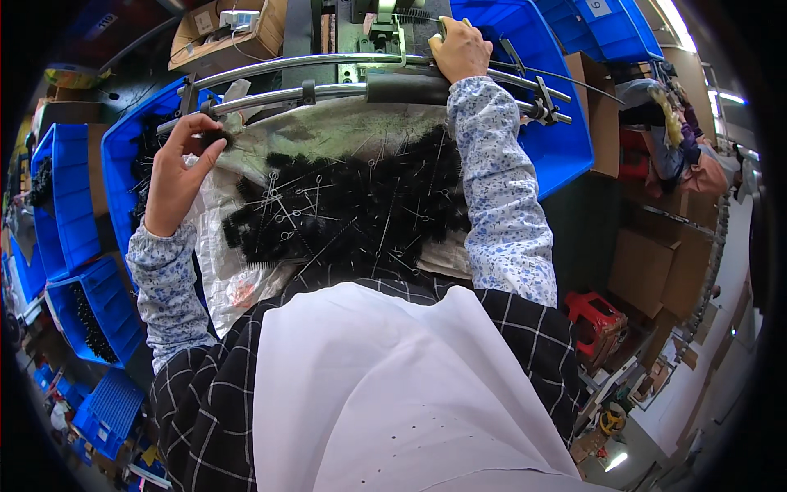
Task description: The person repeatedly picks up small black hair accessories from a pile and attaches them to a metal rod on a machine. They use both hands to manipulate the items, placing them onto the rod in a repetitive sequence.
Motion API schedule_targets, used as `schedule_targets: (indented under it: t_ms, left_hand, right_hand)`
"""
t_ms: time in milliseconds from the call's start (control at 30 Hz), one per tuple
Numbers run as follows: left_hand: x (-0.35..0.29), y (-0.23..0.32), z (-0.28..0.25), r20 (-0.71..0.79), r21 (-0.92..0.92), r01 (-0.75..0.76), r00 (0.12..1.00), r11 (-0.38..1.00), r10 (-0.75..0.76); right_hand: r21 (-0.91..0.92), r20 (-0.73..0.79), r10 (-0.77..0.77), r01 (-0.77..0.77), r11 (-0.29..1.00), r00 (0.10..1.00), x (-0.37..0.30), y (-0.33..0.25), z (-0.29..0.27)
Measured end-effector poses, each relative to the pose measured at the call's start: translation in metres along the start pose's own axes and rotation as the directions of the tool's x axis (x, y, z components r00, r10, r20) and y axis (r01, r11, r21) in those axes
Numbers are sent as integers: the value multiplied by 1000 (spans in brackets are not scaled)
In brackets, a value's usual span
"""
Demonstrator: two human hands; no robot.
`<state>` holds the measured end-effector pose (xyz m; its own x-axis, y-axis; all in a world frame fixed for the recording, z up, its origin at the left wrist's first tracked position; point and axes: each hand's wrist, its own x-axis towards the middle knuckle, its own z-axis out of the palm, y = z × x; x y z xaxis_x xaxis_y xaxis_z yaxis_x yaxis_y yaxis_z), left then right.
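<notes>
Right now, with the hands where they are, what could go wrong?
The right hand is close to the metal fixture, so fingers might get pinched if that part moves. The black twisted-wire brushes lie crossed in a heap, so pulling one could drag others along. Some lie right beside the floral right sleeve, so a wire might snag it.

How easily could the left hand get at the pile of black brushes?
Probably yes: the left hand is beside the pile of black brushes with nothing visible between, though it pinches a small dark object.
</notes>
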<state>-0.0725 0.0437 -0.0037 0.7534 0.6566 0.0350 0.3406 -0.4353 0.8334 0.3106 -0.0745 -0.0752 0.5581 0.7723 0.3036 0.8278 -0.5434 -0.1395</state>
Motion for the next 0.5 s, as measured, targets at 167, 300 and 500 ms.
schedule_targets:
  t_ms: [167, 300, 500]
  left_hand:
    - [8, 11, -1, -67, -45, -38, 997, 998, 35]
    - [12, 16, 1, -58, -56, -52, 997, 997, 49]
    - [17, 24, 5, -60, -67, -120, 991, 991, 116]
  right_hand:
    - [1, 8, 3, -3, 1000, 1000, 0, -30, -2]
    - [-57, 27, 0, 1, 998, 1000, 3, -60, 1]
    - [-60, -24, -51, 49, 997, 998, 2, -57, 0]
